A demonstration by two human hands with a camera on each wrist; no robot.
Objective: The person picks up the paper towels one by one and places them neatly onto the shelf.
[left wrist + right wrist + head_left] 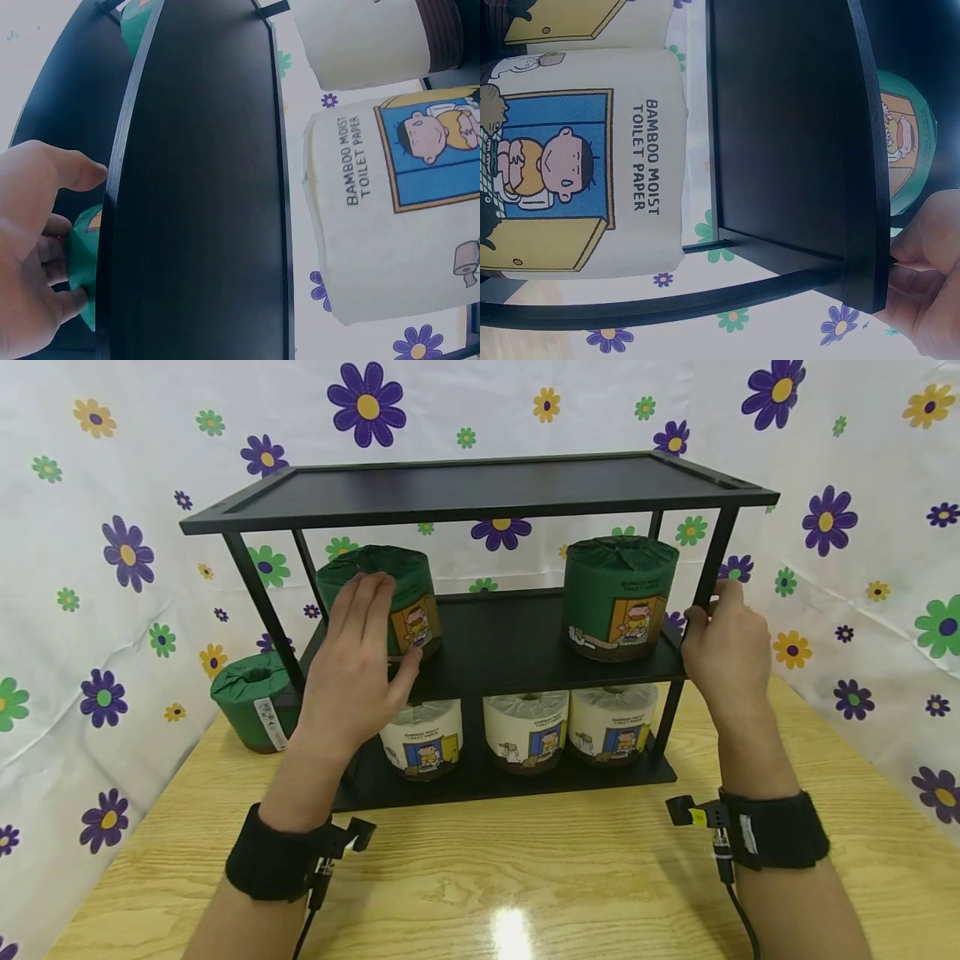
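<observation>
A black three-tier rack [487, 489] stands on the table. On its middle shelf, at the left, sits a green-wrapped toilet paper roll [416, 610]; my left hand [348, 668] lies against its front with fingers straight and thumb spread. The left wrist view shows the fingertips of that hand [30, 247] at the green wrapper [86, 255], partly hidden by the shelf edge. My right hand [727, 652] grips the rack's right front post [712, 560]. Just left of it stands another green roll [618, 593], upright on the same shelf.
Three cream-wrapped rolls, at left [431, 743], centre [528, 735] and right [613, 727], stand on the bottom shelf. Another green roll [251, 702] is on the wooden table [450, 877] left of the rack. A flower-print cloth [465, 393] hangs behind.
</observation>
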